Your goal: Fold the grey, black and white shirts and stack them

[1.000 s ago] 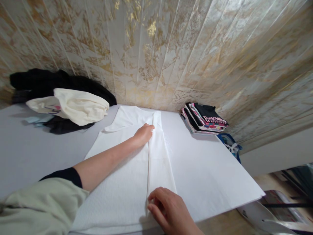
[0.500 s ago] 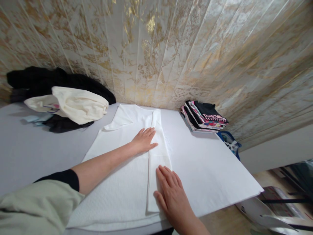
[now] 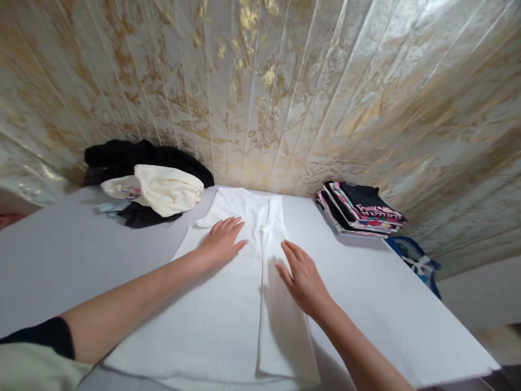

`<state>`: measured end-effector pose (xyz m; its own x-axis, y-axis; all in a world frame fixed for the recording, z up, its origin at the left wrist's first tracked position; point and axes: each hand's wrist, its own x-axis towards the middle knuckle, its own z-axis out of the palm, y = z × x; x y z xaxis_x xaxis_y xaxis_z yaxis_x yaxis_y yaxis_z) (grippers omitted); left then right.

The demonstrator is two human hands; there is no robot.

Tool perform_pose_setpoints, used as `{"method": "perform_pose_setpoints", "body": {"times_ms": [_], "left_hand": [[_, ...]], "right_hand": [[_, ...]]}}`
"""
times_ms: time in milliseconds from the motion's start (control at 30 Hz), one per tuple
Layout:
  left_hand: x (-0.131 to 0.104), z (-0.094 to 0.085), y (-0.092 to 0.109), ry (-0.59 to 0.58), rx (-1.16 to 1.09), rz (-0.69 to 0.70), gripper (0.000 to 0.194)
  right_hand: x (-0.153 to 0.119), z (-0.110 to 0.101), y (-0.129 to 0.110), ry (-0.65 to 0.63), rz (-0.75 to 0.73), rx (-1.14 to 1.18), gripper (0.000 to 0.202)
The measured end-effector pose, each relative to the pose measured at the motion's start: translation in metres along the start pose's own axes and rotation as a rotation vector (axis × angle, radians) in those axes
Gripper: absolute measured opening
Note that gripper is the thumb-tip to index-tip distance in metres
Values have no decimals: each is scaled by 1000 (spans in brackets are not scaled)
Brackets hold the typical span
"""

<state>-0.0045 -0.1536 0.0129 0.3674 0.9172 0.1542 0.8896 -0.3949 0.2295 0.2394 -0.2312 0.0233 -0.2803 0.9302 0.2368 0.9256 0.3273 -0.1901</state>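
A white ribbed short-sleeved shirt (image 3: 211,315) lies spread on the white table, its right side folded inward in a long strip. My left hand (image 3: 222,241) is over the upper left part of the shirt, near the sleeve, with its fingers stretched out and holding nothing. Over the folded strip's right edge is my right hand (image 3: 301,274), its fingers extended and thumb apart, also holding nothing. Its shadow falls on the strip below; whether it touches the cloth I cannot tell.
At the back left is a loose heap of clothes with a cream garment (image 3: 166,190) and a black garment (image 3: 150,155). A stack of folded clothes (image 3: 362,209) sits at the back right of the table (image 3: 378,309). Beyond the right edge is a blue-rimmed bag (image 3: 419,260). A gold-patterned curtain (image 3: 260,98) hangs behind.
My left hand has moved off the folded strip to the left part of the shirt. My right hand has moved up along the strip, away from the hem. The camera view has shifted.
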Motion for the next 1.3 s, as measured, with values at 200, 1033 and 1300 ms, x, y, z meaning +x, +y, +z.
{"method": "perform_pose_setpoints", "body": {"times_ms": [200,1033,1300], "left_hand": [[-39,-15,-61,108,80,-308,47],[-72,-43,-92,-21,-86,-546,15],[-73,-35,-90,18,-147,-507,11]], "right_hand": [[81,30,-8,-105,85,-63,57],[222,63,-146,-251,72,142,24],[245,84,-166,-278,241,96,47]]}}
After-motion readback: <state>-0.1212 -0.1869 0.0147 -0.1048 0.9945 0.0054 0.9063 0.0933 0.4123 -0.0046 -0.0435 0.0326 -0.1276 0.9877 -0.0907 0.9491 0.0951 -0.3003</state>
